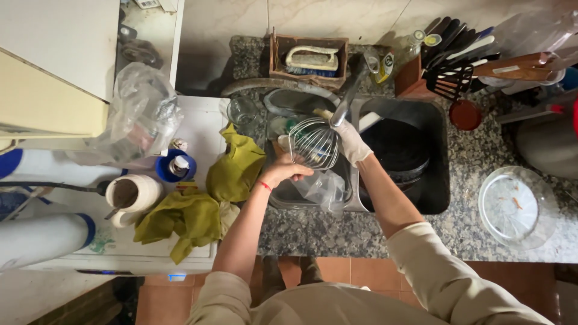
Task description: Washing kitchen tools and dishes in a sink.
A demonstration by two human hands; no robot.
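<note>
While both arms reach over the sink [433, 120], a wire balloon whisk [314, 143] is held between them above the basin on the left, where drips fall into the basin rather than onto the granite table [469, 174]. The left hand [288, 170], bare with a red thread at the wrist, closes its fingers on the whisk's wire loops from below, apparently steadying or rubbing them. The right hand [352, 143], in a thin pale glove, wraps around the handle end, so the tool lies tilted with its wires towards the left hand. A clear plastic bag [322, 188] hangs over the divider just under the left hand. A black pan [400, 150] sits in the right basin, out of the way. Left of the sink, olive-green cloths [208, 198] lie spread on a white appliance top [198, 114], near a glass jar [242, 110] and a ceramic mug [129, 195]. Behind the tap, a scrubbing brush [312, 60] rests in a small wooden box [308, 57], within reach. A glass bowl [516, 207] stands on the table to the right, well apart from the hands.
</note>
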